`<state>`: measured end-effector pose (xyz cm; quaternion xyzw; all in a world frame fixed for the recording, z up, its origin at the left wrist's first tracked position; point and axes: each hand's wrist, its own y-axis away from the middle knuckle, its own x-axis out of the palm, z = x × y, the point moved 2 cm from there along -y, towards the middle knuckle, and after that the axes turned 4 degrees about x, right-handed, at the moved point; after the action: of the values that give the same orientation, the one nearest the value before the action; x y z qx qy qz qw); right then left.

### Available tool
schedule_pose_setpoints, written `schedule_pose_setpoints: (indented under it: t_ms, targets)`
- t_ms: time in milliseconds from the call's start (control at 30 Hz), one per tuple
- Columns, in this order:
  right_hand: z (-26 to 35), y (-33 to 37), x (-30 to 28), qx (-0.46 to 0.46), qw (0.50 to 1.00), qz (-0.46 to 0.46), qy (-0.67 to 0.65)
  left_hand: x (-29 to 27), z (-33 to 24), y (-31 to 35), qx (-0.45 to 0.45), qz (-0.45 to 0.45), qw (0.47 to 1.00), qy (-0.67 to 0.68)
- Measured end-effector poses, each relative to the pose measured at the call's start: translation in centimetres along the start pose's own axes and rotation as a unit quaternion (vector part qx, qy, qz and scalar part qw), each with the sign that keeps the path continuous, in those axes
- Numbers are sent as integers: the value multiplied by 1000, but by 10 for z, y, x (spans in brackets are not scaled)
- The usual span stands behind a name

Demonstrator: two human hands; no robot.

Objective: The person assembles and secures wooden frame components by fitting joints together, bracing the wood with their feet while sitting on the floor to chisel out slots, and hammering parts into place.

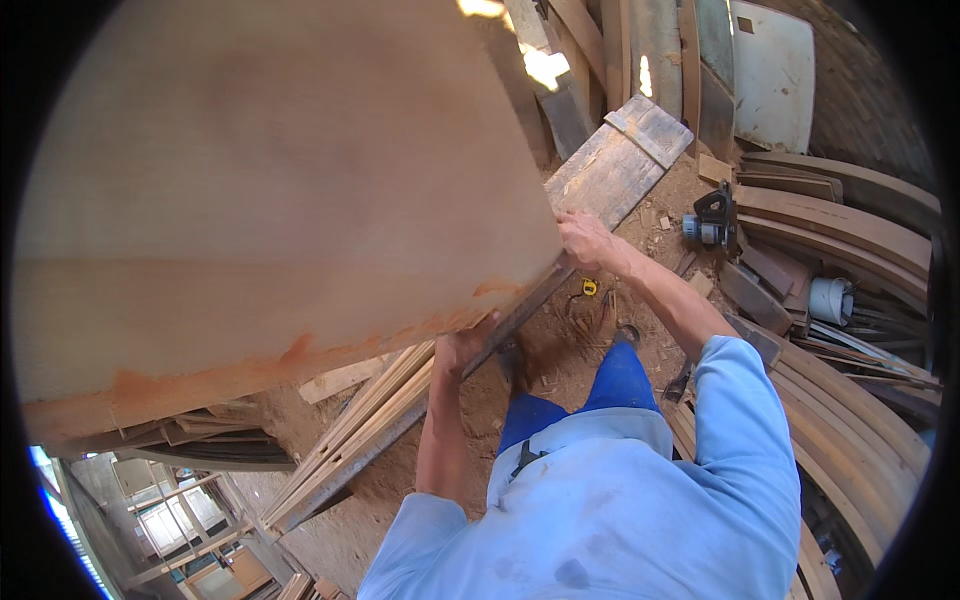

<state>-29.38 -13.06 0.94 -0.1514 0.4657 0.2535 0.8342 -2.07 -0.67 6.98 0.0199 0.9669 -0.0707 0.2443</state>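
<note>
A large wooden panel (300, 180) fills the upper left, with reddish-orange patches along its near edge. My left hand (466, 347) grips that near edge, its fingers partly hidden by the board. At the panel's right corner, my right hand (588, 241) is closed around the edge. Below the panel runs a long dark beam (527, 303), passing close to both hands. What lies under most of the panel is hidden.
Several long wooden strips (365, 428) lie at lower left. A yellow tape measure (589, 287) rests on the sawdust-covered ground, near a power tool (708, 225). Curved timbers (840, 400) are stacked to my right. A plank board (625, 160) lies beyond my right hand.
</note>
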Motion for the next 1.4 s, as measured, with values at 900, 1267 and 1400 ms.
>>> schedule_pose_setpoints:
  t_ms: [900, 1267, 1400]
  targets:
    - [-7, -17, -7, 75, 767, -258, -583, 12, 20, 20, -31, 32, 994, -101]
    - [-22, -23, -5, 171, 641, -259, -702, -3, 13, 23, -106, 96, 978, -150]
    - [29, -39, 33, 129, 671, -183, -707, -5, 12, 23, -101, 97, 985, -103]
